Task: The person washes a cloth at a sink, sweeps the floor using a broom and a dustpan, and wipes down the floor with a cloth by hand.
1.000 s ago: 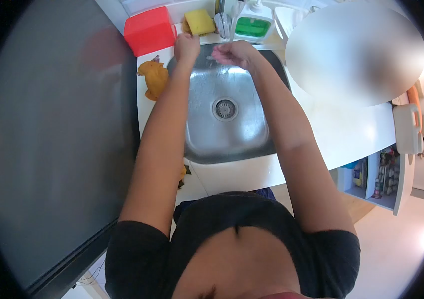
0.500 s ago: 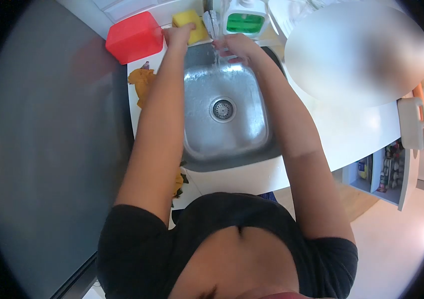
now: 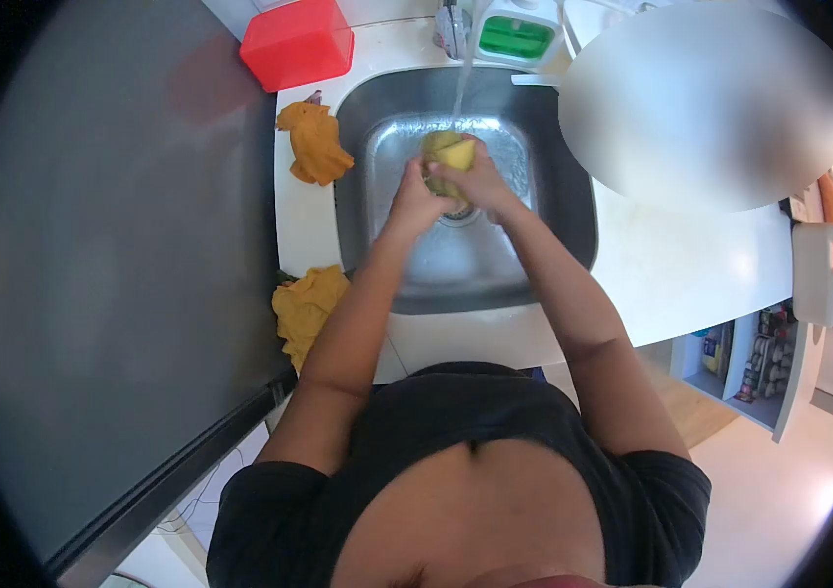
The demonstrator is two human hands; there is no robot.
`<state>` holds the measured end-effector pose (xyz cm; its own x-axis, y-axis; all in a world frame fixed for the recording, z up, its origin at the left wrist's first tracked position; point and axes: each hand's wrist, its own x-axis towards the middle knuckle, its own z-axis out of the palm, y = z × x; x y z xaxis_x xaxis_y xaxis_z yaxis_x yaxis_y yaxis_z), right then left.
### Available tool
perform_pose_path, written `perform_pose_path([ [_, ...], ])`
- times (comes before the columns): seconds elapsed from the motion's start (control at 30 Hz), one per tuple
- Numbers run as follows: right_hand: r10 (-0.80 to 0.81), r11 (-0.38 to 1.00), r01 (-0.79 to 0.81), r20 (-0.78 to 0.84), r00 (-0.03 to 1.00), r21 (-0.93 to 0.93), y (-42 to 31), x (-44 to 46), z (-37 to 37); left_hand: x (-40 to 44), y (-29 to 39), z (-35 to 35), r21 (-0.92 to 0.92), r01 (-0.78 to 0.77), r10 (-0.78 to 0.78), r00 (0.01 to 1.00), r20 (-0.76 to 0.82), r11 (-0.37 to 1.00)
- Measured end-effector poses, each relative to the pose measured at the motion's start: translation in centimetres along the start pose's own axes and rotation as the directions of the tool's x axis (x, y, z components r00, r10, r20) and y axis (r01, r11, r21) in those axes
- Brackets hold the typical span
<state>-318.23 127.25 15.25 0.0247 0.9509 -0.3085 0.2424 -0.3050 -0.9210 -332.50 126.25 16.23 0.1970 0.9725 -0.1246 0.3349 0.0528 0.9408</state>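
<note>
Both my hands are over the metal sink (image 3: 436,274), closed round a yellow sponge (image 3: 455,155). My left hand (image 3: 418,199) grips it from the lower left, and my right hand (image 3: 480,183) from the right. A darker, greenish-yellow part of what I hold shows at its upper left. A stream of water (image 3: 461,90) falls from above onto the sponge. Below my hands the drain (image 3: 457,218) is partly hidden.
A red container (image 3: 297,45) stands behind the sink at the left. Yellow-orange cloths (image 3: 316,144) lie along the left edge. A bottle of green liquid (image 3: 516,37) is at the back. A large pale round blur (image 3: 705,108) covers the right. An open drawer (image 3: 739,363) juts out lower right.
The sponge has left the back counter and is now in both hands over the sink. My two hands have come together and down toward the drain, under the water.
</note>
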Motion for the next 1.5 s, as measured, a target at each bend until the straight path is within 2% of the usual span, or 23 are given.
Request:
perform_pose_path([
  [0.03, 0.029, 0.999, -0.028, -0.033, 0.999, 0.029, -0.1, -0.2, -0.8, 0.0, -1.0, -0.3, -0.001, 0.0, 0.0, 1.0, -0.003, 1.0],
  [0.1, -0.002, 1.0, 0.002, -0.08, 0.997, -0.004, -0.6, -1.0, -3.0, 1.0, -2.1, -1.6, -0.079, 0.05, -0.01, 0.901, 0.434, 0.996],
  [0.17, 0.025, 0.904, -0.095, -0.171, 0.985, -0.416, -1.1, -1.5, -4.5, 0.9, 0.4, -2.3, -0.016, 0.102, -0.084, 0.886, 0.457, 0.995],
  [0.23, -0.002, 0.899, -0.107, -0.247, 0.969, -0.425, -2.0, -3.0, -5.0, 1.5, 0.8, -2.4, 0.044, 0.152, -0.154, 0.861, 0.485, 0.987],
  [0.3, 0.007, 0.874, -0.096, -0.184, 0.983, -0.477, -0.8, -4.1, -4.9, 2.5, -1.0, -2.4, 0.043, 0.165, -0.159, 0.798, 0.581, 0.985],
  [0.43, 0.011, 0.946, -0.045, -0.106, 0.994, -0.322, 3.6, -3.2, -4.0, 2.6, -2.9, 0.4, 0.219, 0.172, -0.264, 0.812, 0.52, 0.961],
  [0.5, 0.007, 0.999, -0.008, -0.017, 1.0, -0.051, 5.1, -3.3, -4.4, 0.1, -2.4, 0.8, -0.124, 0.484, -0.436, 0.853, 0.287, 0.866],
  [0.53, 0.019, 1.0, -0.019, 0.012, 1.0, 0.019, 4.6, -3.5, -4.6, -0.8, -1.4, 1.0, -0.119, 0.489, -0.442, 0.85, 0.287, 0.864],
  [0.6, 0.024, 0.995, -0.029, 0.049, 0.998, 0.092, 3.3, -4.1, -4.4, -2.0, 1.0, 1.6, 0.318, 0.076, -0.11, 0.99, 0.09, 0.945],
  [0.77, 0.054, 0.913, -0.164, 0.289, 0.956, 0.374, 1.0, -5.5, -5.9, -2.3, 2.5, 0.9, 0.47, -0.05, 0.004, 0.995, 0.097, 0.881],
  [0.83, -0.039, 0.991, 0.058, -0.158, 0.987, 0.12, 1.0, -5.4, -6.5, -1.7, 0.8, 0.7, 0.492, -0.085, 0.079, 0.996, 0.033, 0.867],
  [0.87, -0.297, 0.919, 0.211, -0.236, 0.925, -0.332, 2.2, -5.3, -6.8, -1.8, -0.8, 0.9, 0.513, -0.027, -0.086, 0.977, 0.195, 0.858],
  [0.93, -0.022, 0.783, 0.091, 0.119, 0.993, -0.616, 3.1, -6.9, -6.8, -3.1, -1.1, 0.3, 0.544, 0.04, -0.25, 0.914, 0.318, 0.838],
  [1.0, 0.19, 0.722, -0.029, 0.157, 0.969, -0.691, 3.1, -6.5, -6.5, -3.2, 2.4, -1.3, 0.649, -0.211, -0.143, 0.883, 0.447, 0.731],
  [1.07, 0.161, 0.824, -0.001, 0.233, 0.959, -0.566, 1.8, -5.6, -6.5, -0.6, 5.0, -3.8, 0.666, -0.231, 0.139, 0.972, 0.188, 0.71],
  [1.13, 0.117, 0.973, -0.034, 0.362, 0.925, -0.227, -1.2, -5.6, -6.0, 3.6, 7.8, -8.8, 0.653, -0.302, 0.385, 0.923, 0.017, 0.695],
  [1.17, 0.106, 0.972, -0.018, 0.37, 0.923, -0.235, -3.1, -5.5, -5.5, 3.7, 11.7, -11.4, 0.673, -0.163, 0.309, 0.946, -0.102, 0.722],
  [1.23, -0.055, 0.998, 0.046, 0.404, 0.913, 0.031, -6.3, -5.2, -4.4, 8.5, 13.0, -15.9, 0.754, -0.129, 0.471, 0.844, -0.258, 0.644],
  [1.27, -0.063, 0.998, 0.058, 0.407, 0.911, 0.025, -7.9, -4.6, -4.0, 10.4, 13.8, -17.9, 0.774, -0.08, 0.443, 0.855, -0.27, 0.628],
  [1.33, -0.379, 0.837, 0.498, 0.416, 0.827, -0.226, -10.9, -2.9, -3.2, 14.5, 13.6, -21.1, 0.791, -0.03, 0.415, 0.863, -0.288, 0.612],
  [1.4, -0.438, 0.855, 0.501, 0.334, 0.834, -0.131, -13.9, -0.6, -1.6, 18.9, 11.1, -23.6, 0.797, -0.256, 0.572, 0.809, -0.132, 0.547],
  [1.43, -0.479, 0.865, 0.501, 0.242, 0.844, -0.031, -15.5, 0.7, -0.7, 20.1, 10.1, -24.2, 0.8, -0.254, 0.577, 0.805, -0.136, 0.544],
  [1.5, -0.568, 0.808, 0.569, 0.054, 0.821, -0.153, -19.0, 3.3, 0.6, 21.5, 8.6, -24.6, 0.735, -0.317, 0.546, 0.833, -0.086, 0.6],
])
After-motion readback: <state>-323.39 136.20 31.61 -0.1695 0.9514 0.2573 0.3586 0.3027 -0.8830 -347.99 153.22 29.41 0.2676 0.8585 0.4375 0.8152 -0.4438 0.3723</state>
